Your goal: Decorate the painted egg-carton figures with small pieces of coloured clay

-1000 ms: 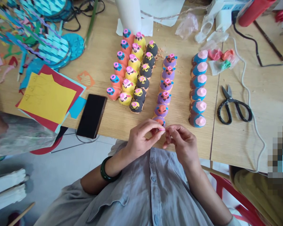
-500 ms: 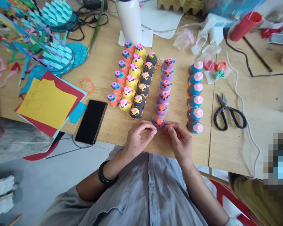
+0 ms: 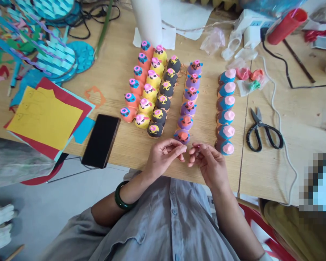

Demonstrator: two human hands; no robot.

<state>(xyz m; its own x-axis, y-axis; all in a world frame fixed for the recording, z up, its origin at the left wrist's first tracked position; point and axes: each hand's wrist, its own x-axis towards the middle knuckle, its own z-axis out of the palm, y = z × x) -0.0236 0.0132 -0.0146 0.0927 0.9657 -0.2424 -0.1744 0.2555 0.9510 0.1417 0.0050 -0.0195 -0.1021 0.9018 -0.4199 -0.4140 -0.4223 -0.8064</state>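
Observation:
Just below the nearest purple figure [image 3: 182, 136] of the purple row, my left hand [image 3: 165, 156] pinches a tiny pink bit at its fingertips. My right hand [image 3: 208, 161], a short gap to the right, has thumb and forefinger closed on another tiny pink bit. That nearest figure has an orange patch and blue bits on top. To the left stand rows of black [image 3: 163, 103], yellow [image 3: 150, 91] and orange figures [image 3: 134, 86]. On the right is a row of blue figures with pink tops [image 3: 226, 117].
Black scissors [image 3: 260, 127] lie right of the blue row, beside a white cable [image 3: 279, 119]. A phone [image 3: 101, 140] and yellow paper [image 3: 45, 117] lie left. A white bottle [image 3: 148, 21] and red roll [image 3: 287, 26] are behind.
My hands have come slightly away from the nearest purple figure, and my right hand has turned and its other fingers have spread. The view has shifted a little.

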